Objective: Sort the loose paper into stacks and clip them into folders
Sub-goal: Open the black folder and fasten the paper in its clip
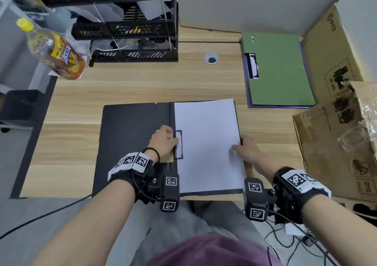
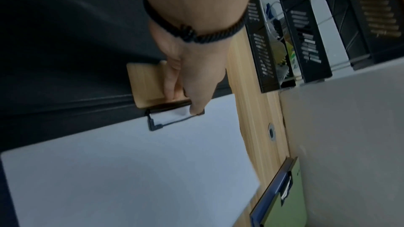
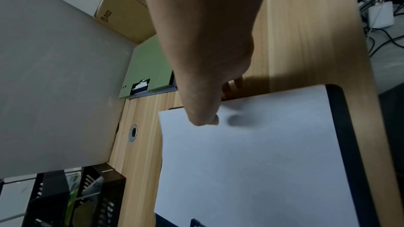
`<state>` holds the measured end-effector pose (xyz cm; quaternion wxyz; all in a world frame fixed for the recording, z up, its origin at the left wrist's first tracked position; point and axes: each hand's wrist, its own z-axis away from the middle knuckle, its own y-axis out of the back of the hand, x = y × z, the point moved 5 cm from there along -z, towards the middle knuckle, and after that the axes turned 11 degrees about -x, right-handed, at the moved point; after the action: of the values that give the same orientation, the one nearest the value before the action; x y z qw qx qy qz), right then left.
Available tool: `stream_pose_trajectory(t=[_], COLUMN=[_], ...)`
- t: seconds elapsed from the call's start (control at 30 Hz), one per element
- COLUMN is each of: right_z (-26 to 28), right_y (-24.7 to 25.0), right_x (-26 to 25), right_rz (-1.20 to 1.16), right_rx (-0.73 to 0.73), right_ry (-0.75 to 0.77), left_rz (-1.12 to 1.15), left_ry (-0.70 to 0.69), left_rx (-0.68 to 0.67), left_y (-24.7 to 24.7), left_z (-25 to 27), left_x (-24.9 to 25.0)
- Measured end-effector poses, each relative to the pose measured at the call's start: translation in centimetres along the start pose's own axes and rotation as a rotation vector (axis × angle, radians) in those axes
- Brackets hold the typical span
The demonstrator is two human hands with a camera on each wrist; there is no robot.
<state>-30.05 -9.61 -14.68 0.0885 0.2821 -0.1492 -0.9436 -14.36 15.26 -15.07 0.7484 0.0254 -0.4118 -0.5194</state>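
Observation:
A black folder (image 1: 130,139) lies open at the desk's front edge. A stack of white paper (image 1: 208,143) rests on its right half. My left hand (image 1: 168,138) is at the spine and grips the black wire clip (image 1: 179,145). In the left wrist view the thumb (image 2: 196,108) presses on the clip (image 2: 172,120) over the paper's edge, and the other fingers curl behind it. My right hand (image 1: 244,149) holds the paper's right edge. Its thumb (image 3: 205,120) lies on top of the paper (image 3: 251,161) and its fingers curl past the edge.
A green folder (image 1: 279,69) with its own clip lies closed at the back right. Cardboard boxes (image 1: 336,122) crowd the right side. A black tray rack (image 1: 130,31) and a drink bottle (image 1: 55,49) stand at the back left. A cable hole (image 1: 211,58) sits mid-desk.

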Motion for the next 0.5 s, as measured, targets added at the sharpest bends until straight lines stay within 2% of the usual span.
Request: stream_pose_trajectory(t=[0.13, 0.2, 0.37, 0.5], right_z=[2.2, 2.8, 2.7, 2.7], right_y=[-1.2, -3.1, -9.9, -13.3], right_x=[-2.4, -3.8, -6.3, -7.3], right_rz=[0.042, 0.008, 0.011, -0.036], right_rx=[0.129, 0.082, -0.198, -0.239], right_ry=[0.027, 0.082, 0.114, 0.116], left_rz=[0.131, 0.129, 0.161, 0.102], left_ry=[0.009, 0.06, 0.23, 0.38], left_rx=[0.116, 0.175, 0.3, 0.383], left_y=[3.8, 5.7, 8.7, 9.5], left_z=[2.5, 3.8, 7.1, 9.9], left_x=[-3.8, -6.7, -14.8, -19.5])
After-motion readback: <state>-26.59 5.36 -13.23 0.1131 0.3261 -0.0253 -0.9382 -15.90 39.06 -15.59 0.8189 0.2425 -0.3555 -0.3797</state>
